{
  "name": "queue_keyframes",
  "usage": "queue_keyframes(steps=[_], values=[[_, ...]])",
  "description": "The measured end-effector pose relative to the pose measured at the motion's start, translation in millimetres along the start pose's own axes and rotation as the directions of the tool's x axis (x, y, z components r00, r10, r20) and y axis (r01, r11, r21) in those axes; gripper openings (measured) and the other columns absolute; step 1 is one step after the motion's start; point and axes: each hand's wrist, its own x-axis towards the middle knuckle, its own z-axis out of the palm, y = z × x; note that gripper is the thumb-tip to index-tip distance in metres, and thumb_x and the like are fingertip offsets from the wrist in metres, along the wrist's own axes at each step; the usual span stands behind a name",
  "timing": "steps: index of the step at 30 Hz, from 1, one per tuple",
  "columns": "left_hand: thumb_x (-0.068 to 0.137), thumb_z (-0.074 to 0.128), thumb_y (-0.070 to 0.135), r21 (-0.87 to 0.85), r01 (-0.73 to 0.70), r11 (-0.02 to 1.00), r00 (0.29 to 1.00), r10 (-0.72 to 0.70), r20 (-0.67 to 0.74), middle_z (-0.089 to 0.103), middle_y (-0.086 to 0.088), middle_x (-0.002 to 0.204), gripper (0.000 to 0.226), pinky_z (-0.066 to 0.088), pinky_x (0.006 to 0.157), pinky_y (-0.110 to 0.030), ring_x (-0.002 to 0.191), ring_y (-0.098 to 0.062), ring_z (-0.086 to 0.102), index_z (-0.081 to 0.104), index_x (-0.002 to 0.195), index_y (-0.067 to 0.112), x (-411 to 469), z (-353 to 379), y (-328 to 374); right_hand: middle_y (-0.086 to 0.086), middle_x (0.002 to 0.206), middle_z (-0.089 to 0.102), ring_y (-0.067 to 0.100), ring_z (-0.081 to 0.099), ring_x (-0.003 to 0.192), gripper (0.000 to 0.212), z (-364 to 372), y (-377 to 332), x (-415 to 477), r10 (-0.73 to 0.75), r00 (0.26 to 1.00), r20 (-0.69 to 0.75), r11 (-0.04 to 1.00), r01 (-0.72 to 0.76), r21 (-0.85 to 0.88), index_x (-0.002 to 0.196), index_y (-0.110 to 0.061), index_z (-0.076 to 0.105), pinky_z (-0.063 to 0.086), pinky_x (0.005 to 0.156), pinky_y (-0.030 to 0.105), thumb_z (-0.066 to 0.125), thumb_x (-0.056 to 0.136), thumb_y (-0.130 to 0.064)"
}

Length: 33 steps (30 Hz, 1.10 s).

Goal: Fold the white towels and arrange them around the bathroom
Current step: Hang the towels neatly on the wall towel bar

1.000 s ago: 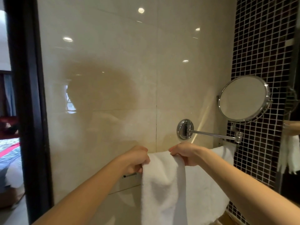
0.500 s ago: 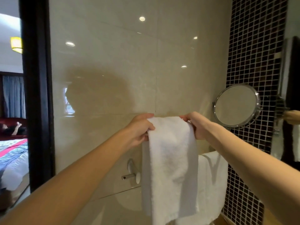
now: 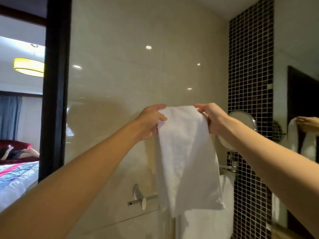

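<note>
The left grip (image 3: 151,122) and the right grip (image 3: 213,118) each pinch a top corner of the white towel (image 3: 186,161). It hangs down long and narrow in front of the shiny beige wall (image 3: 129,69), with open room above it and to the left as far as the dark door frame (image 3: 55,83). Low down, it covers part of the metal towel bar (image 3: 144,200) and another white towel (image 3: 208,225), and the round mirror (image 3: 242,119) sticks out just behind the right wrist, by the black tile strip (image 3: 250,66).
</note>
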Motion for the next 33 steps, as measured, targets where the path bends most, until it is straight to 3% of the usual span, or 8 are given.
queue_keyframes(steps=[5,9,12,17,22,25,29,33], values=[[0.087,0.043,-0.010,0.025,-0.040,0.999,0.999,0.040,0.007,0.062,-0.002,0.096,0.054,0.052,0.058,-0.024,0.073,-0.013,0.061,0.051,0.130,0.022,-1.9,5.1,27.1,0.003,0.112,0.060,0.022,0.061,0.102,0.038,-4.1,-22.8,-4.1,-0.066,0.997,-0.028,0.998,0.066,0.012,0.103,-0.021,0.065,0.052,0.076,0.030,0.040,0.082,-0.001],[0.086,0.040,-0.013,0.019,-0.065,0.998,0.998,0.065,0.005,0.059,-0.006,0.108,0.059,0.049,0.068,-0.029,0.081,-0.017,0.059,0.050,0.132,0.021,2.4,7.3,36.8,0.008,0.123,0.059,0.025,0.060,0.108,0.039,-4.3,-34.8,-3.2,-0.095,0.995,-0.033,0.995,0.094,-0.018,0.105,-0.021,0.066,0.052,0.084,0.034,0.041,0.082,-0.002],[0.086,0.039,-0.014,0.020,-0.074,0.997,0.997,0.074,-0.002,0.058,-0.006,0.110,0.060,0.049,0.067,-0.029,0.080,-0.016,0.059,0.049,0.133,0.021,6.1,8.7,37.0,0.007,0.128,0.057,0.024,0.059,0.112,0.040,-3.9,-37.8,-1.1,-0.103,0.994,-0.030,0.994,0.102,-0.034,0.110,-0.020,0.065,0.050,0.094,0.037,0.041,0.083,-0.001],[0.086,0.039,-0.014,0.021,-0.070,0.997,0.998,0.070,-0.007,0.059,-0.006,0.111,0.060,0.048,0.068,-0.030,0.080,-0.016,0.059,0.049,0.133,0.022,15.7,6.0,32.9,0.008,0.122,0.059,0.025,0.059,0.113,0.039,-0.6,-33.7,4.4,-0.106,0.994,-0.031,0.994,0.106,0.002,0.110,-0.017,0.063,0.050,0.093,0.036,0.040,0.084,0.000],[0.085,0.038,-0.015,-0.004,-0.112,0.994,0.993,0.112,-0.043,0.060,-0.006,0.113,0.062,0.050,0.073,-0.033,0.087,-0.020,0.061,0.051,0.133,0.022,39.3,-3.3,39.0,0.008,0.109,0.064,0.021,0.063,0.091,0.038,9.5,-37.5,25.9,-0.158,0.986,-0.056,0.983,0.163,0.089,0.110,-0.017,0.064,0.053,0.078,0.031,0.041,0.087,0.003],[0.084,0.037,-0.016,0.014,-0.144,0.990,0.988,0.144,-0.060,0.062,-0.003,0.106,0.063,0.053,0.063,-0.027,0.081,-0.016,0.062,0.051,0.133,0.022,52.9,-10.0,43.1,0.006,0.097,0.065,0.018,0.062,0.078,0.036,18.6,-37.9,43.3,-0.187,0.980,-0.062,0.972,0.194,0.134,0.106,-0.017,0.065,0.052,0.066,0.026,0.042,0.088,0.003],[0.084,0.035,-0.019,0.060,-0.142,0.988,0.987,0.146,-0.071,0.059,-0.005,0.114,0.065,0.051,0.061,-0.027,0.080,-0.015,0.061,0.048,0.136,0.018,63.9,-19.1,31.4,0.005,0.089,0.066,0.017,0.063,0.073,0.035,28.2,-19.7,66.5,-0.165,0.986,-0.038,0.975,0.169,0.143,0.100,-0.019,0.066,0.050,0.059,0.023,0.043,0.086,0.003],[0.084,0.034,-0.019,0.073,-0.073,0.995,0.995,0.078,-0.064,0.058,-0.003,0.114,0.067,0.050,0.045,-0.017,0.080,-0.013,0.059,0.047,0.137,0.019,61.1,-27.3,5.5,0.006,0.094,0.066,0.020,0.063,0.080,0.033,30.4,11.6,81.4,-0.097,0.995,-0.002,0.990,0.097,0.106,0.095,-0.021,0.065,0.051,0.065,0.027,0.043,0.086,0.002]])
